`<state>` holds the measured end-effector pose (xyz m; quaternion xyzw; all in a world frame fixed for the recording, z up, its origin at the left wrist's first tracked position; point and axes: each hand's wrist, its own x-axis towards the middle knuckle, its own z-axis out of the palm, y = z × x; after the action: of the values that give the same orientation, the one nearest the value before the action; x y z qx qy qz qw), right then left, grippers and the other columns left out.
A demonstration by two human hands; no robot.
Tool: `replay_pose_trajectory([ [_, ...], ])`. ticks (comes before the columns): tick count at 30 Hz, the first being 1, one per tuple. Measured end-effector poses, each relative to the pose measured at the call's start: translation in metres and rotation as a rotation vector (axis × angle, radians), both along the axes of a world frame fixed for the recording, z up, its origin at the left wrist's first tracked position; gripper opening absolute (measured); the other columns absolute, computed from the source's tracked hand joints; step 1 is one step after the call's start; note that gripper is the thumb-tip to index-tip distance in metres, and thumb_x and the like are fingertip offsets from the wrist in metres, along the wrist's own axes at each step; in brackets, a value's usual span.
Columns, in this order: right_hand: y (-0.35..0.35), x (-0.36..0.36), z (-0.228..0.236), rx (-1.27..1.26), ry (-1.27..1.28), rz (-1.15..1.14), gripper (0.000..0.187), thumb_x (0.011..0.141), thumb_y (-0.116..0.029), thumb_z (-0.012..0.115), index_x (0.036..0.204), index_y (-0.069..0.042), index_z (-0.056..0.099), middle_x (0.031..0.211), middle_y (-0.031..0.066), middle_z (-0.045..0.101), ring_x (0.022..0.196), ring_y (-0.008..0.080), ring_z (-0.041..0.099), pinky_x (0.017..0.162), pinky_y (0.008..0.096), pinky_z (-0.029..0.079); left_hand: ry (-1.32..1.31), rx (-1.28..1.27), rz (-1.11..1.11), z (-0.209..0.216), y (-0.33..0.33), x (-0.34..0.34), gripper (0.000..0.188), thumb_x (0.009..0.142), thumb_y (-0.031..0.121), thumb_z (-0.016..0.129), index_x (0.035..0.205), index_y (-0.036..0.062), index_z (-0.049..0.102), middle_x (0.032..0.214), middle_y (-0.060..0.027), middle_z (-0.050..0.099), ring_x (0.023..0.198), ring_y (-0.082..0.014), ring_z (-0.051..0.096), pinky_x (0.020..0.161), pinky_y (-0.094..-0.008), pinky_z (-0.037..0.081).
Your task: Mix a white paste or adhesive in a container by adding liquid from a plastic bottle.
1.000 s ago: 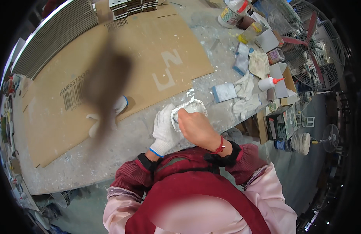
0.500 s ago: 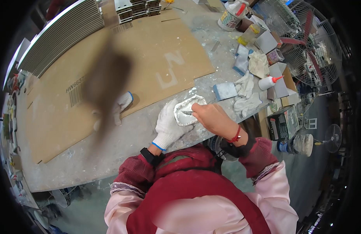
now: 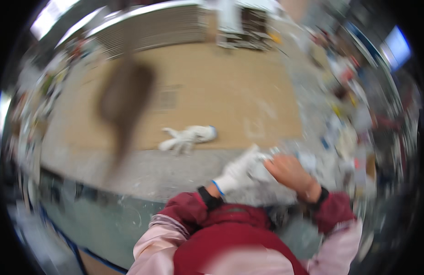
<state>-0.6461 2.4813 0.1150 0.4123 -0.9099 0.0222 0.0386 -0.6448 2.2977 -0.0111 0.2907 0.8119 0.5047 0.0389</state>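
My left hand (image 3: 237, 173), in a white knit glove with a blue cuff edge, reaches over the near edge of the workbench. It is closed around a small white dish (image 3: 259, 171), whose outline is smeared by motion. White paste showed in that dish half a second ago. My bare right hand (image 3: 290, 171) is curled with its fingertips at the dish's upper right. A small flat blade was in its pinch earlier; blur hides most of it now. Left of my hands, a loose white glove (image 3: 189, 139) lies on the cardboard's near edge.
A large cardboard sheet (image 3: 225, 87) covers much of the grey bench (image 3: 143, 172). Grey slatted pieces (image 3: 152, 30) and stacked blocks (image 3: 251, 27) stand at its far edge. Blurred clutter crowds the right side. A dark out-of-focus object (image 3: 127, 91) hides part of the left.
The view has swung left, so bench and hands sit farther right and lower, and the loose glove shows fully. Both hands stay together at the dish. The picture is more smeared.
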Motion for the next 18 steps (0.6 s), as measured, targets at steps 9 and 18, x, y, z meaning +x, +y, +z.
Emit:
replay_pose_trajectory([
  [9, 0.010, 0.003, 0.011, 0.280, -0.118, 0.120, 0.003, 0.075, -0.008, 0.053, 0.077, -0.009, 0.051, 0.063, 0.0096, 0.054, 0.058, 0.0280, 0.058, 0.048, 0.0401, 0.044, -0.178, 0.040, -0.002, 0.036, 0.011, 0.015, 0.098, 0.051, 0.028, 0.081, 0.134, 0.0047, 0.034, 0.118, -0.0195, 0.053, 0.109, -0.0341, 0.052, 0.093, -0.0381, 0.043],
  [18, 0.001, -0.031, 0.018, 0.361, -0.204, 0.233, 0.002, 0.074, -0.009, 0.053, 0.076, -0.008, 0.053, 0.063, 0.0117, 0.056, 0.060, 0.0291, 0.060, 0.050, 0.0410, 0.044, -0.207, 0.003, 0.019, 0.034, 0.016, 0.004, 0.103, 0.046, 0.026, 0.082, 0.135, 0.0060, 0.033, 0.120, -0.0172, 0.053, 0.110, -0.0322, 0.052, 0.092, -0.0372, 0.043],
])
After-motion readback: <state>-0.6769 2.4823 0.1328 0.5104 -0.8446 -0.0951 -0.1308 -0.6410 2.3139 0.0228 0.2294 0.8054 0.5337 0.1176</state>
